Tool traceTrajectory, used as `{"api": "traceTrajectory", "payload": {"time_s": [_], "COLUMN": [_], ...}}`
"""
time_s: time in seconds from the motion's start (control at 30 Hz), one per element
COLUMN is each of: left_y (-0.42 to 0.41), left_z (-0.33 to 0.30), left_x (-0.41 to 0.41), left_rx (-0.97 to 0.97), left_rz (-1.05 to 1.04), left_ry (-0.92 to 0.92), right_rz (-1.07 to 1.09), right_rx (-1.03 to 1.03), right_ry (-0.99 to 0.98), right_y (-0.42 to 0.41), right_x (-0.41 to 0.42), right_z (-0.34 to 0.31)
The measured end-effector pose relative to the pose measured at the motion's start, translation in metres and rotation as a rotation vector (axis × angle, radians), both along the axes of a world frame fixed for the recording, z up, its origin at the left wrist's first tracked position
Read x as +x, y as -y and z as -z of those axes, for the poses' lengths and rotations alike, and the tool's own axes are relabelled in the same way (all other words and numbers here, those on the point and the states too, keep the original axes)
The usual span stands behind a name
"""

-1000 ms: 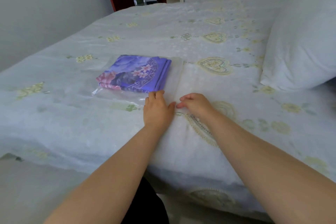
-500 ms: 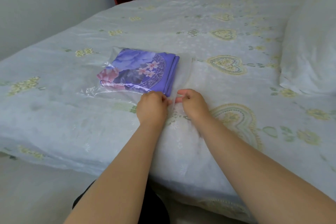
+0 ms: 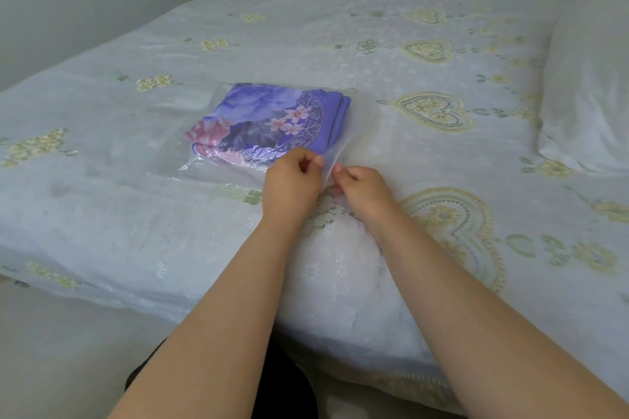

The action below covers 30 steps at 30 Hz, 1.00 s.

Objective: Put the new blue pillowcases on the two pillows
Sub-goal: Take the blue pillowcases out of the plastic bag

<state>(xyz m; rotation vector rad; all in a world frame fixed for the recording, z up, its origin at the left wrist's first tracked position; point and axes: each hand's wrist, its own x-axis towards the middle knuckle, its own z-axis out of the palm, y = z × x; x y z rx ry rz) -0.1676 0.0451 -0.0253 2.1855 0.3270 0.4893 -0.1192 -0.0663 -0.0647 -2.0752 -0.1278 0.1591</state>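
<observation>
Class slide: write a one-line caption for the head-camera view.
Both hands, left hand and right hand, pinch the clear plastic bag holding folded blue pillowcases on the bed.

Both forearms are bare and extend from the lower edge toward 12 o'clock, converging at centre frame. Left hand [image 3: 292, 180]: back of hand up, fingers curled, thumb and forefinger closed in a pinch grip on clear plastic film [image 3: 332, 160] at its 2 o'clock side. Right hand [image 3: 362, 189]: knuckles up, fingers curled under, fingertips pinching the same film at its 10 o'clock side. The two hands sit just beside each other, thumbs nearly touching. Wrists are straight and low over the bed [image 3: 408, 44].
</observation>
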Motion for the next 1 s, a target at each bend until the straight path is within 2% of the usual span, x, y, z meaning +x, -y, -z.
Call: {"api": "traceTrajectory", "payload": {"time_s": [0.1,0.27,0.47,0.7,0.77,0.87,0.93,1.0], "left_y": [-0.002,0.003,0.001,-0.007,-0.004,0.0,-0.001,-0.004], "left_z": [-0.001,0.0,-0.001,-0.007,-0.005,-0.003,-0.006,-0.01], "left_x": [0.004,0.004,0.0,-0.008,-0.009,-0.007,-0.004,-0.002], "left_rx": [-0.125,-0.161,-0.196,-0.41,-0.401,-0.369,-0.436,-0.539], "left_rz": [-0.047,0.012,0.111,0.297,0.273,0.125,0.023,-0.003], "left_ry": [0.015,-0.076,-0.075,-0.17,-0.143,-0.031,-0.005,-0.055], "right_rz": [0.01,0.118,0.034,-0.003,-0.005,0.01,0.048,0.062], "right_rx": [-0.004,0.051,0.018,0.154,0.193,0.205,0.207,0.165], "right_ry": [0.034,0.086,0.024,0.031,0.067,0.114,0.12,0.109], "right_y": [0.0,0.0,0.002,0.003,0.004,0.007,0.008,0.007], "right_x": [-0.003,-0.009,-0.015,-0.018,-0.019,-0.022,-0.022,-0.023], "right_z": [0.001,-0.002,-0.015,-0.008,-0.008,-0.009,-0.008,-0.005]}}
